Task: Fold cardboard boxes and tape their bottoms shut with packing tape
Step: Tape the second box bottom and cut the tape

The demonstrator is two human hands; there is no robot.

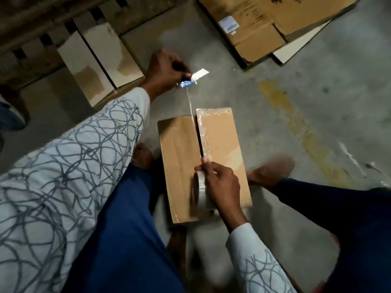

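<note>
Cardboard box [179, 155] on floor [296, 144], long axis pointing away from person. Right hand [222, 187] grip curled round tape roll [198, 193] at near end; left hand [165, 68] grip clasps cutter [200, 74] beyond far end. Distant label [229, 25] unreadable

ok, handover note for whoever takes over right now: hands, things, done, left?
Left hand: past the far end of the brown cardboard box, pinching the pulled-out strand of clear tape; a small blue-and-white thing is in that grip too, unclear what.
Right hand: gripping the roll of clear packing tape over the box's near end.
Box: on the grey concrete floor, flaps folded.
Done: some clear tape on the right flap.
Left: centre seam shows a dark gap; lay tape along it, press, cut.
</note>
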